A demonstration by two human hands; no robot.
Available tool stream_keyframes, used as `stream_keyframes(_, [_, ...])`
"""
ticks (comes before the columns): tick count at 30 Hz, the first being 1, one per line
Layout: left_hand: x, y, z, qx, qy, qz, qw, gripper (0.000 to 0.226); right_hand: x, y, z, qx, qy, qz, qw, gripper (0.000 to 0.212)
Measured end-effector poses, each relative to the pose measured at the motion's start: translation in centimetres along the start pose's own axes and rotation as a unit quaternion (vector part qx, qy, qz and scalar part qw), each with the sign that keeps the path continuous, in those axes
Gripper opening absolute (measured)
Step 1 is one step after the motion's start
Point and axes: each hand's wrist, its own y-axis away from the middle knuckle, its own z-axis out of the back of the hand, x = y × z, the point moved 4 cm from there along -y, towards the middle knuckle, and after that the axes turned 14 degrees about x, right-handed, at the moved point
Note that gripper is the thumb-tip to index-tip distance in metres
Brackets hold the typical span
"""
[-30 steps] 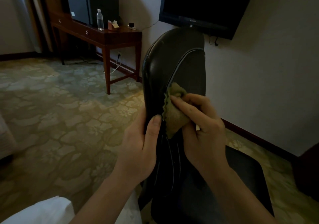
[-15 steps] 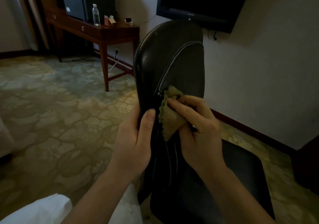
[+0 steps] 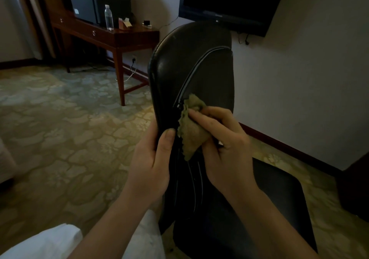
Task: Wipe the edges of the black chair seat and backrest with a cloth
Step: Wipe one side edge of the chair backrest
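Clear bottle [image 3: 109, 17] upright on wooden desk [image 3: 127, 37], cap on; contents not discernible. Small box [image 3: 124, 23] beside it, something pale sticking out. Black chair backrest [image 3: 179, 63] upright at centre, seat [image 3: 279, 199] at lower right. Left hand [image 3: 149, 165] wrapped round backrest's left edge, thumb flat on front face. Right hand [image 3: 225, 145] pinching bunched green cloth [image 3: 190, 133], pressing it on piping seam just right of that thumb. Open carpet [image 3: 60, 139] left of chair; wall [image 3: 299, 89] near on right, beyond seat.
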Motion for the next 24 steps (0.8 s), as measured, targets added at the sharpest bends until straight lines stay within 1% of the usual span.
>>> stream_keyframes(4, [-0.1, 0.0, 0.3, 0.007, -0.015, 0.008, 1.0, 0.035, -1.7, 2.0, -0.3, 0.028, 0.027, -0.011, 0.999, 0.046])
stream_keyframes(6, [0.0, 0.1, 0.2, 0.012, -0.004, 0.01, 1.0, 0.04, -2.1, 2.5, -0.2, 0.034, 0.039, -0.016, 0.999, 0.048])
stream_keyframes(8, [0.3, 0.2, 0.1, 0.02, 0.005, 0.009, 1.0, 0.045, -1.8, 2.2, 0.0, 0.034, 0.053, -0.012, 0.998, 0.044])
stream_keyframes(12, [0.4, 0.2, 0.0, 0.022, 0.021, 0.009, 0.999, 0.046, -0.5, 0.6, 0.5, 0.016, 0.053, 0.001, 0.998, 0.038])
stream_keyframes(16, [0.3, 0.2, 0.1, 0.019, 0.017, 0.009, 1.0, 0.046, -0.9, 1.0, 0.2, 0.02, 0.041, 0.011, 0.999, 0.039])
stream_keyframes(21, [0.3, 0.5, -0.1, 0.01, 0.003, 0.009, 1.0, 0.045, -2.3, 3.3, 0.1, 0.031, 0.055, -0.006, 0.998, 0.05])
stream_keyframes(24, [0.3, 0.5, -0.2, 0.007, 0.01, 0.013, 1.0, 0.041, -1.6, 2.6, 0.6, 0.002, -0.005, -0.035, 0.999, 0.056])
